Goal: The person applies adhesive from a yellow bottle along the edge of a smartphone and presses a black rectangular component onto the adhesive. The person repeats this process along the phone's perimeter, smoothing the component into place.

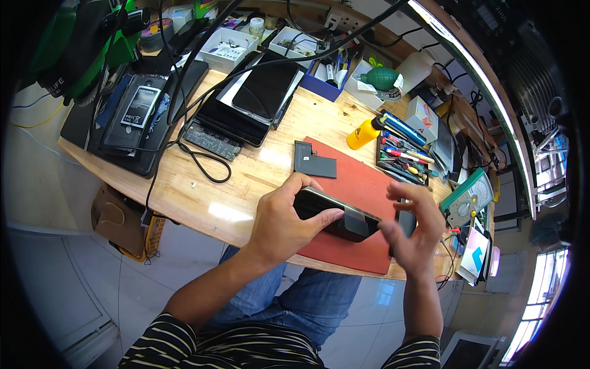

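My left hand (276,218) grips a black smartphone (356,226) with a shiny edge, thumb across its face and fingers behind it. The phone is tilted above a red work mat (362,178). Just off its right end, my right hand (419,230) is raised, slightly blurred, with thumb and fingers apart and nothing seen between them. On the mat past the phone lies a flat dark grey L-shaped part (314,165), which looks like a phone battery. Another dark flat object (405,222) is partly hidden behind my right hand.
A yellow bottle (365,133) stands beyond the mat, beside a tray of pens and screwdrivers (405,157). Stacked phones and tablets (261,92) lie at the back left, with a black cable (212,178) looping nearby. A green multimeter (468,198) leans at the right.
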`<action>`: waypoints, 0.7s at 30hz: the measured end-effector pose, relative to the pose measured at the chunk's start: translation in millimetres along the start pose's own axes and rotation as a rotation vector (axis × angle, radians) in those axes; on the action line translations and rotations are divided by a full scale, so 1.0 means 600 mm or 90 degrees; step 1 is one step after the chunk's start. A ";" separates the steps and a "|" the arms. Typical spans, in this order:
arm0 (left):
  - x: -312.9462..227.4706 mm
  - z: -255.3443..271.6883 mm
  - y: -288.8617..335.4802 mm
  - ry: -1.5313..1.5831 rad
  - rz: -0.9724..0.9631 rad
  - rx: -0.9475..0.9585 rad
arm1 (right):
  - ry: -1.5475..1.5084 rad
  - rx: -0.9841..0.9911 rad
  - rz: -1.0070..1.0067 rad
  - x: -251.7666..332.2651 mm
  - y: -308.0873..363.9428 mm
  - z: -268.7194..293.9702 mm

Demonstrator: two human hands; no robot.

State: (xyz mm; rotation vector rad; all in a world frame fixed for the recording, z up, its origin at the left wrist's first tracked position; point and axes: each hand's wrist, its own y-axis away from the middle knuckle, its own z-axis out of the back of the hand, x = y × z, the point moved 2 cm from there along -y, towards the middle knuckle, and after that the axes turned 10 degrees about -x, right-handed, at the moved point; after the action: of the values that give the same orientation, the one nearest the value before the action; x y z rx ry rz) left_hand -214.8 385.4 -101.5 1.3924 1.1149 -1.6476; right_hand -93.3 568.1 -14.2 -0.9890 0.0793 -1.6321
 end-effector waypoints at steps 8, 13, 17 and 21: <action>0.010 -0.002 0.002 0.016 0.000 0.007 | 0.159 0.046 0.259 0.038 0.043 -0.024; 0.011 0.001 0.001 -0.002 0.003 0.019 | 0.126 -0.012 0.269 0.038 0.043 -0.026; 0.015 -0.001 0.003 0.018 0.017 0.012 | 0.107 -0.028 0.271 0.042 0.035 -0.026; 0.017 0.001 0.003 0.039 0.012 0.015 | 0.055 -0.003 0.247 0.051 0.023 -0.050</action>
State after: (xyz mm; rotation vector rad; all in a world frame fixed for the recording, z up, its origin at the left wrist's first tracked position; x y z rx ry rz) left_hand -215.1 384.1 -111.9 1.4725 1.1173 -1.6196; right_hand -100.7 524.8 -24.3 -0.8454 0.3146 -1.3172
